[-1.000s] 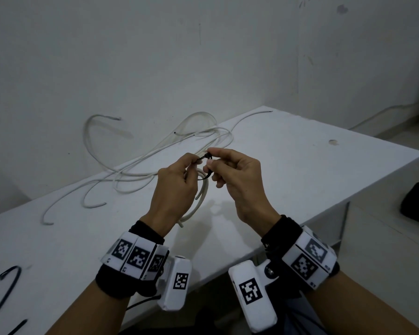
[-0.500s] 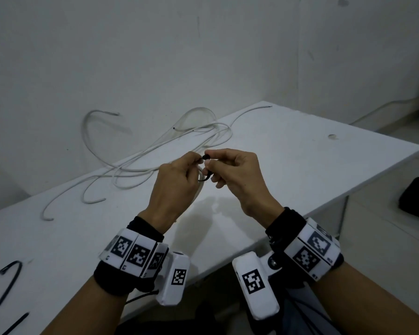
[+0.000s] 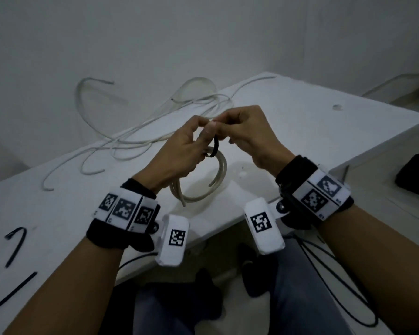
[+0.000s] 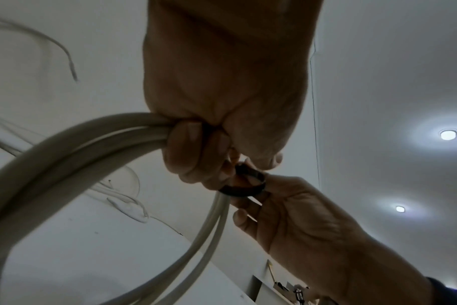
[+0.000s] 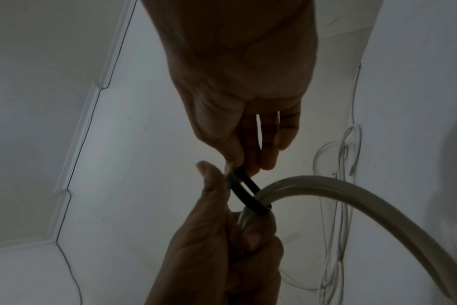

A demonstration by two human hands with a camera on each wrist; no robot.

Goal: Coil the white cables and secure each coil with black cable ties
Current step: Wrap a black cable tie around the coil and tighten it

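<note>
A small coil of white cable (image 3: 198,192) hangs from my left hand (image 3: 179,153) above the white table (image 3: 300,131). The left fingers (image 4: 193,148) curl round the coil's strands (image 4: 65,148), and the left thumb meets the right fingertips. A black cable tie (image 3: 215,148) loops around the strands near that grip; it shows as a dark band (image 4: 244,185) and as a narrow loop (image 5: 248,192). My right hand (image 3: 247,134) pinches the top of the tie between thumb and fingers (image 5: 238,156). The tie's head is hidden between the fingertips.
More white cable (image 3: 155,122) lies tangled at the back of the table against the wall. Spare black ties (image 3: 15,247) lie at the table's near left. A dark object (image 3: 416,177) sits on the floor to the right. My legs are below the table's front edge.
The coil, mostly hidden behind my left hand before, now hangs in plain view below it. The tie's loop has dropped lower on the strands while my fingertips stay pinched together above.
</note>
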